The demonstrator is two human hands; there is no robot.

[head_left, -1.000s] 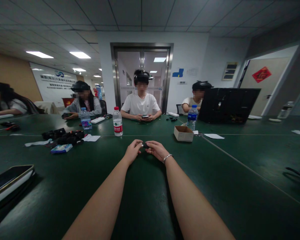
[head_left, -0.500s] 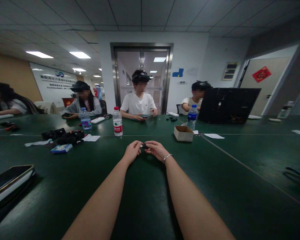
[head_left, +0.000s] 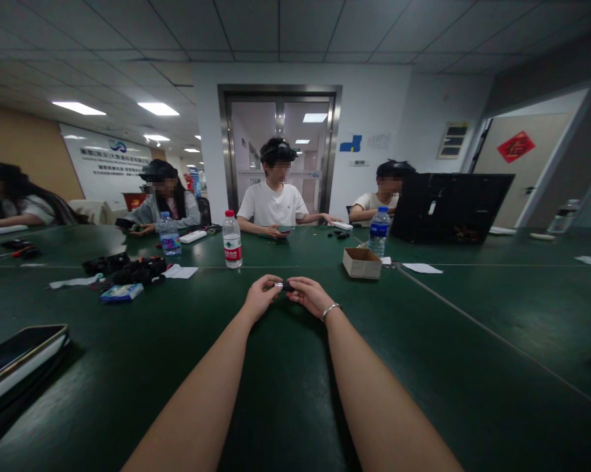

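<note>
Between my two hands is a small dark stick with a silvery end (head_left: 286,286), held level just above the green table (head_left: 285,367). It is too small for me to tell its exact kind. My left hand (head_left: 262,296) pinches the silvery end with thumb and fingers. On the black end, the fingers of my right hand (head_left: 311,295) are closed, and a silver bracelet (head_left: 330,311) circles that wrist. Parts of the stick are hidden by my fingertips.
Beyond my hands stand a red-capped bottle (head_left: 232,241), an open cardboard box (head_left: 361,263) and a blue-capped bottle (head_left: 378,229). Black gear (head_left: 138,270) lies left, a phone (head_left: 22,354) near left. Several people sit opposite; a large black box (head_left: 452,206) stands right.
More of the stick's silvery end shows between my hands, which stay in nearly the same place. The person opposite has stretched an arm out toward a white object on the table.
</note>
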